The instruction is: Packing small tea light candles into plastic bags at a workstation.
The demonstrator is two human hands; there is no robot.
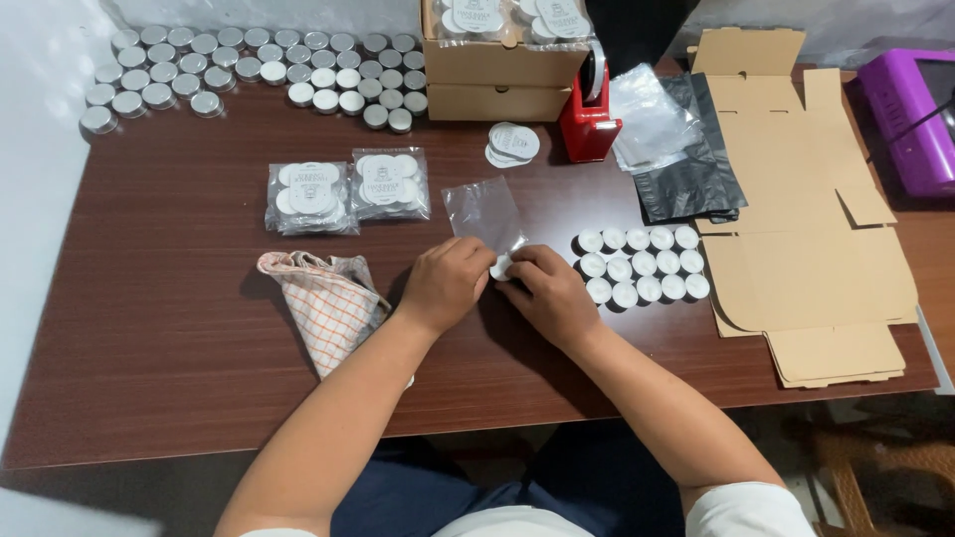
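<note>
My left hand (448, 281) and my right hand (550, 290) meet at the middle of the dark wooden table (179, 338). Together they hold a small clear plastic bag (483, 212) by its near edge. A white tealight candle (501, 267) sits between my fingertips at the bag's mouth. Just right of my right hand stands a block of several white tealights (644, 265) in neat rows. Two filled clear bags of tealights (348, 191) lie left of the empty bag.
Many silver-cupped tealights (259, 70) cover the far left. Cardboard boxes (497, 75), a red tape dispenser (589, 119), plastic bags (686, 149), flat cardboard blanks (806, 219) and a purple device (910, 114) lie at the back and right. A checked cloth (323, 303) lies by my left forearm.
</note>
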